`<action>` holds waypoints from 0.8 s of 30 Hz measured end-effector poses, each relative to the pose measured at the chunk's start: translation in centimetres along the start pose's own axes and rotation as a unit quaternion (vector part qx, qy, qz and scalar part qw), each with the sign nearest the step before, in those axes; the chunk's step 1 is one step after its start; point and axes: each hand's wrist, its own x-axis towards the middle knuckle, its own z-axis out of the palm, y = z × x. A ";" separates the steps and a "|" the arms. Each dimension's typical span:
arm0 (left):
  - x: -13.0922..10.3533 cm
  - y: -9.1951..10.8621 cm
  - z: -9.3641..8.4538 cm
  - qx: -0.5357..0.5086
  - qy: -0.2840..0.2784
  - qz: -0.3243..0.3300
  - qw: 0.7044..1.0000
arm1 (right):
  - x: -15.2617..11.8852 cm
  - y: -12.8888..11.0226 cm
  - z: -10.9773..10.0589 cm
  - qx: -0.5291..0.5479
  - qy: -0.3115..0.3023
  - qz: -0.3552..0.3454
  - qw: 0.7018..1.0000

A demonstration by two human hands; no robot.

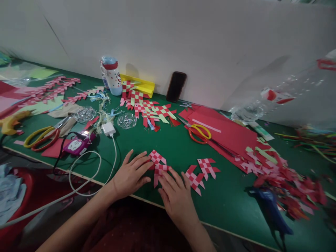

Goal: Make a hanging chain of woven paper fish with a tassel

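Observation:
My left hand lies over the green table's front part, fingers spread, its fingertips at the left edge of a red-and-pink woven paper fish. A second woven paper fish lies just in front of that one. My right hand rests its outstretched fingers on this second fish and hides part of it. Neither hand is closed around anything. Right of my right hand are two more woven fish, one nearer and one farther.
Red paper sheets lie under yellow-orange scissors, with paper scraps and a blue glue gun to the right. At the back stand a bottle and a phone. A white cable loops at left.

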 end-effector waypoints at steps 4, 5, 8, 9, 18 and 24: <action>-1.0 -0.6 -0.2 0.009 -0.011 0.016 1.000 | -0.4 0.2 0.1 0.008 0.000 0.005 1.000; -1.2 -0.7 -0.2 0.009 -0.011 0.020 1.000 | -0.4 0.2 0.1 0.012 0.000 0.006 1.000; -1.7 -0.5 -0.2 0.008 -0.010 0.015 1.000 | -0.3 -0.1 0.1 0.024 -0.014 0.002 1.000; -1.7 -0.4 -0.2 0.006 -0.013 0.011 1.000 | -0.2 -0.3 0.1 0.026 -0.019 0.002 0.999; -1.6 0.1 -0.6 -0.010 -0.030 -0.009 0.999 | 0.3 -0.9 0.3 0.018 -0.012 0.041 0.999; -1.5 0.0 -0.7 -0.022 -0.017 -0.002 1.000 | 0.8 -0.7 0.2 0.014 -0.022 0.054 0.998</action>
